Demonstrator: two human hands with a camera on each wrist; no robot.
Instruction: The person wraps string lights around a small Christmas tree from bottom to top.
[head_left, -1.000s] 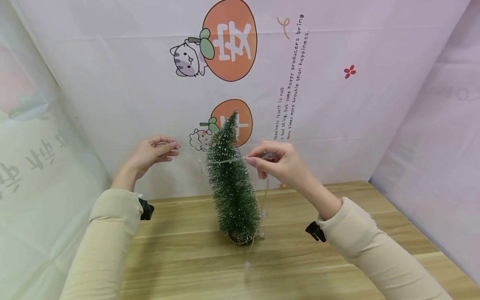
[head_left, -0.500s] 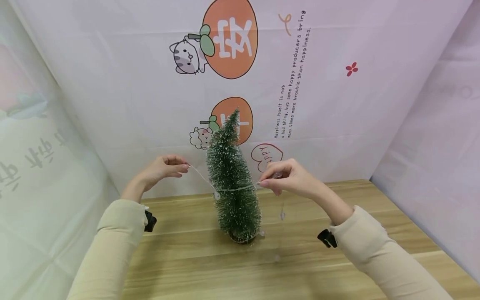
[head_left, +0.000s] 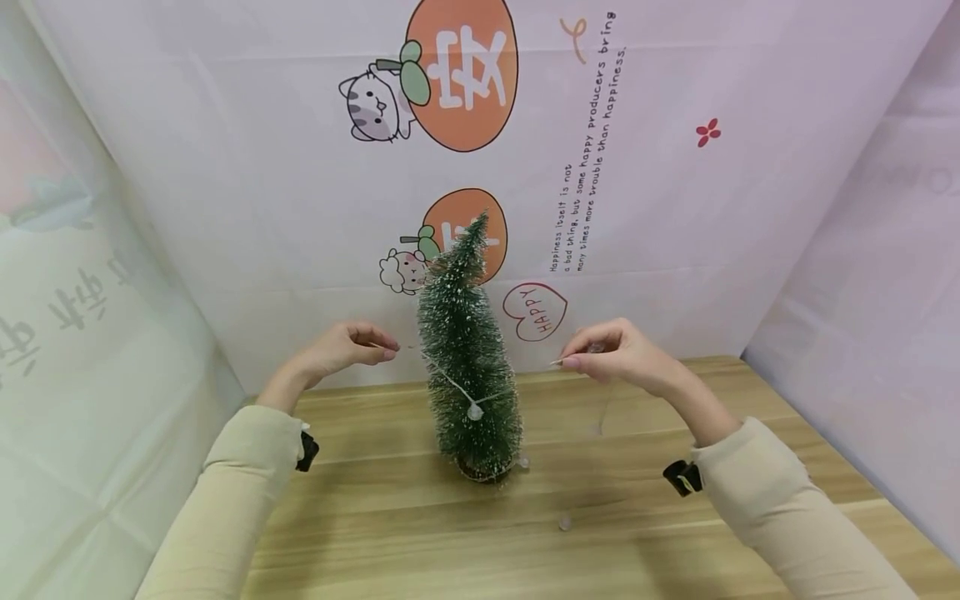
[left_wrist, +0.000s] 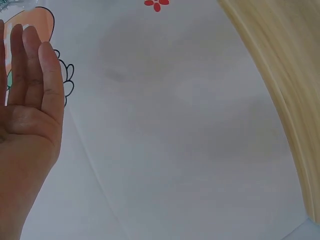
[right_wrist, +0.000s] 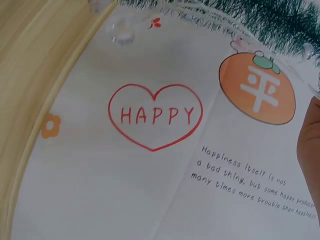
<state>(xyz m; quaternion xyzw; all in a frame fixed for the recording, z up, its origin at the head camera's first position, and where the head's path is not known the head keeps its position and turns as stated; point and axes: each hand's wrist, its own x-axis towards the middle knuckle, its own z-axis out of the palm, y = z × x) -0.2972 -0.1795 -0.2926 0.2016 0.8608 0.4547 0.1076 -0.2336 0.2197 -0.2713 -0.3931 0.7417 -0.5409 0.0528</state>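
Observation:
A small green artificial Christmas tree [head_left: 468, 358], its bristles dusted white, stands upright on the wooden table with its tip bent to the right. Across its front sags a string of lights [head_left: 457, 387], a thin clear wire with a clear bulb [head_left: 475, 411] at the dip. Left of the tree, my left hand [head_left: 341, 352] pinches the wire at its fingertips. To the right, my right hand [head_left: 622, 358] pinches the other side, and more of the string hangs below it. The left wrist view shows the left hand's palm and fingers [left_wrist: 34, 75]; its thumb is hidden there.
A loose bulb [head_left: 565, 522] of the string hangs low over the wooden table [head_left: 375, 517], and another bulb [head_left: 523, 461] lies beside the tree's base. A printed white cloth [head_left: 637, 208] hangs upright behind the table, with pale cloths at both sides.
Both hands have come down from about the tree's middle height and moved somewhat right. The wire between them has dropped lower across the tree's front, its bulb now at the middle.

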